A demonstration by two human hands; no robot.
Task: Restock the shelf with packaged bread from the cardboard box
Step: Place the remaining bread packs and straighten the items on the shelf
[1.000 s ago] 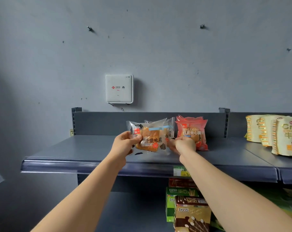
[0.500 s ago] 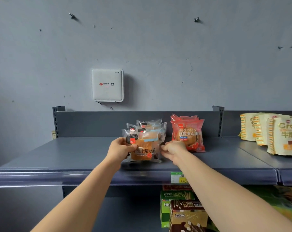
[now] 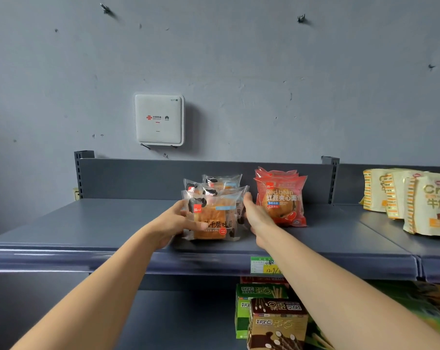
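Top shelf (image 3: 87, 223), grey metal, is only partly filled; the cardboard box is not in view. Croissant packs (image 3: 415, 200) are stood at the far right and red-bean packets (image 3: 280, 200) are stood upright at mid-shelf. Just to their left, a short row of toast packets (image 3: 221, 188) is set on edge, one behind another. Whether the rearmost leans on the back panel cannot be told. Risk is judged to lie in this row. Soft packets on edge are easily toppled, so too firm a push from the front could fold them backwards. If it is released too soon, the front packet (image 3: 211, 218) could tip forward toward the shelf lip. The slick film could also be slid sideways into the red-bean packets if the squaring-up is uneven. The front packet is noted as clear, crinkled film with a red square label, a blue strip, dark printed patches and a golden-brown loaf inside. Its base appears to rest on the shelf. It is gripped by the left hand (image 3: 171, 223), with the thumb laid across its face. The right hand (image 3: 254, 213) is held flat, fingers straight, against the row's right side, with nothing grasped.
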